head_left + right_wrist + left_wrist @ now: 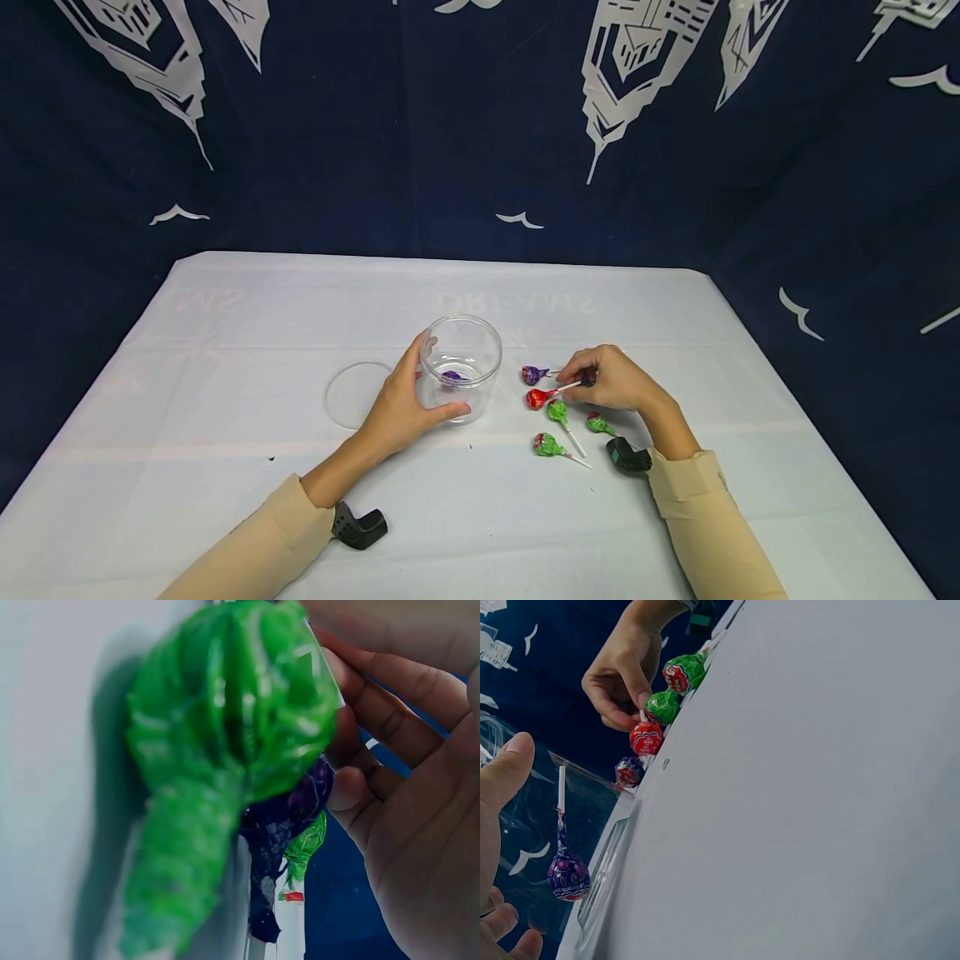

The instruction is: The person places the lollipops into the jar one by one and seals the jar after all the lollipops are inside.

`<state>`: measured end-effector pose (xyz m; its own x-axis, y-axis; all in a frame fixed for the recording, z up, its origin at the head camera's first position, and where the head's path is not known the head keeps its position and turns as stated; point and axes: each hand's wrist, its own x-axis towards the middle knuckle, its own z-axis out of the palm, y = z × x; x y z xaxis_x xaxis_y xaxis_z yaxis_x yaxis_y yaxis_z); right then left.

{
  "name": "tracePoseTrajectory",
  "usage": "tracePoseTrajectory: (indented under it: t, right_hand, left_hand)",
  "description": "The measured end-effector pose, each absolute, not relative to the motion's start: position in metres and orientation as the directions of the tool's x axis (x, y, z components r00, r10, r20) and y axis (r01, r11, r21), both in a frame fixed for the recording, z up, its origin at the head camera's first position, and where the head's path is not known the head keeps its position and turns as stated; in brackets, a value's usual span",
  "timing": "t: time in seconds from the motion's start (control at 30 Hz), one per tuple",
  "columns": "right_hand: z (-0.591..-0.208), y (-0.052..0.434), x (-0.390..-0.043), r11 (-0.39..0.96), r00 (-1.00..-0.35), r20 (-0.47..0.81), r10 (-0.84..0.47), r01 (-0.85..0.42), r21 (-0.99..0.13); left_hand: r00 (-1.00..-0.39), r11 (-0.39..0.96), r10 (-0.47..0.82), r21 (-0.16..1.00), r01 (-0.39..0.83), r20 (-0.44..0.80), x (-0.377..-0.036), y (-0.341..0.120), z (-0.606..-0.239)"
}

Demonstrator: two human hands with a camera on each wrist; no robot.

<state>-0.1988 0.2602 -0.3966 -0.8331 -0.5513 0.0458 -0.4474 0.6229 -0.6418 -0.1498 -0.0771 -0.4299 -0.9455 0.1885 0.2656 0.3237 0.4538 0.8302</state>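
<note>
Nearest, a worktop under a pale cloth, two beige sleeves and two small black wrist mounts. Farther in, three green lollipops lying below and beside the right hand, well apart from the jar. Right-hand fingers curled, pinching the white stick of the red lollipop, its head touching the cloth; just beyond, a purple lollipop. Left hand wrapped around a clear jar, thumb and fingers curled on its wall; inside, another purple lollipop. Left of the jar, a clear lid lying flat. Behind everything, a dark blue backdrop with white prints.
</note>
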Motion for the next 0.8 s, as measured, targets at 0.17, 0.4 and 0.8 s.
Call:
tracePoseTrajectory:
  t: [0.17, 0.4, 0.8]
  right_hand:
    - [-0.3987, 0.2611, -0.1991, 0.612, -0.834, 0.065, -0.548, -0.453, -0.648]
    - [-0.3998, 0.2589, -0.1993, 0.63, -0.842, 0.075, -0.534, -0.456, -0.629]
    - [-0.4003, 0.2578, -0.2002, 0.641, -0.836, 0.066, -0.545, -0.466, -0.61]
  left_hand:
    - [-0.945, 0.453, 0.189, 0.83, 0.326, 0.268, -0.1499, -0.0771, -0.4301]
    - [-0.943, 0.453, 0.19, 0.828, 0.33, 0.272, -0.1499, -0.0767, -0.4298]
    - [-0.946, 0.454, 0.189, 0.83, 0.323, 0.265, -0.1492, -0.077, -0.4294]
